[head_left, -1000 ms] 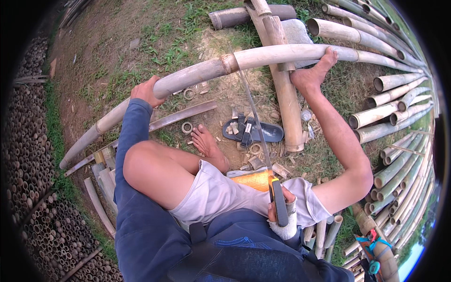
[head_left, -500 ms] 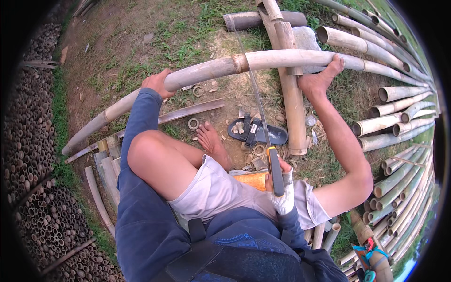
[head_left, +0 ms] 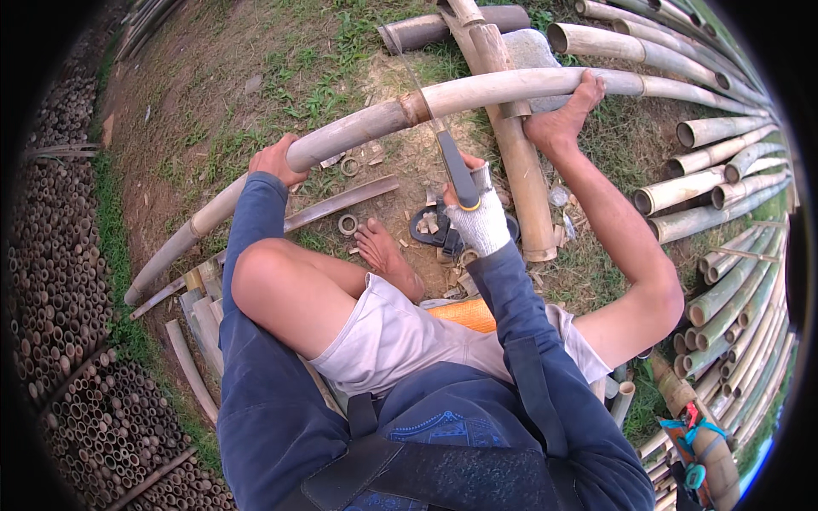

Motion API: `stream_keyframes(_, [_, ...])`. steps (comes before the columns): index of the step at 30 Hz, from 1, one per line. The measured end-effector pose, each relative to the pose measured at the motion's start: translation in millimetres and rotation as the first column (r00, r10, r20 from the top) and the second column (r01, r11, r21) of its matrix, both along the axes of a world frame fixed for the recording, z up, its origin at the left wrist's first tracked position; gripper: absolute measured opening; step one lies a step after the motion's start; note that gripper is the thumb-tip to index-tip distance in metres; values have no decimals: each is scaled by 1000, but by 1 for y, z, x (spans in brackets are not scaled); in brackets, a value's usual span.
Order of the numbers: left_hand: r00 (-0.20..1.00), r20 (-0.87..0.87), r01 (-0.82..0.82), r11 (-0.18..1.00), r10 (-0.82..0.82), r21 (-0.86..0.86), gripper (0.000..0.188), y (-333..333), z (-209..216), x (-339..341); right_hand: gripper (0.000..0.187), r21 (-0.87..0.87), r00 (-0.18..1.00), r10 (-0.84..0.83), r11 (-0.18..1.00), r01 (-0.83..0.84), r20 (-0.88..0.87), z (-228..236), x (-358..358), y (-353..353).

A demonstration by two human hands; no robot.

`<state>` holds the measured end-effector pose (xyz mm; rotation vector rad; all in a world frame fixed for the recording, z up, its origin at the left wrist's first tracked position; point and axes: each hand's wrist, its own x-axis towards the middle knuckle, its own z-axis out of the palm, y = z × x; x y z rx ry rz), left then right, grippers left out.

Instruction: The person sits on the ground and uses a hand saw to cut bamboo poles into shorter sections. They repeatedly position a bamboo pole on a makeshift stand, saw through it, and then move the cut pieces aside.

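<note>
Starting at the left edge of the frame: dense stack of bamboo [head_left: 64,247], cut ends facing out. From the lower left, a long pale bamboo pole [head_left: 358,129] arcs across the upper middle toward the upper right. Left hand [head_left: 279,160], bare, clasped round the pole left of centre. Below it, a split bamboo strip [head_left: 341,203], a small bamboo ring [head_left: 348,224] near it, then the bare left foot [head_left: 381,247] on the soil.

Near centre, a handsaw [head_left: 458,170] (dark grey handle, touch of yellow at its butt), thin blade crossing the pole just right of a brown node; depth of any cut cannot be made out. Right hand [head_left: 474,204], in a white knit glove with bare fingertips, wrapped round the saw handle. Dark sandal [head_left: 449,243] on the ground, partly hidden behind that hand.

Right of centre, a thick bamboo length [head_left: 530,196] passes beneath the pole; bare right foot [head_left: 561,126] set against the pole there, toes over it. Far right, more bamboo poles [head_left: 688,189], open ends toward the middle.
</note>
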<state>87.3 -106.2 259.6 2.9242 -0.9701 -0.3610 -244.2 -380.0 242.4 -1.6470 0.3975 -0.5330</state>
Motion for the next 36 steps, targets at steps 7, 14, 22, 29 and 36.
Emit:
stream_keyframes(7, [1000, -1, 7, 997, -7, -81, 72, 5, -9, 1, 62, -354, 983, -13, 934, -53, -182, 87, -194, 56])
stream_keyframes(14, [1000, 13, -5, 1000, 5, -25, 73, 1, -6, -1, 55, -162, 998, -10, 987, 20, 64, -1, 25, -11])
stream_keyframes(22, [1000, -4, 31, 998, -31, -61, 72, 6, -12, 3, 64, -176, 993, -18, 984, -4, -121, 35, -166, 51])
stream_keyframes(29, [1000, -21, 7, 999, -7, -37, 76, 3, -12, 2, 58, -229, 992, -13, 973, -16, -123, 13, -55, 10])
stream_keyframes(36, [1000, -7, 16, 999, -16, -52, 76, 6, -14, 2, 59, -3, 1000, 17, 1000, -17, -10, -8, -40, 13])
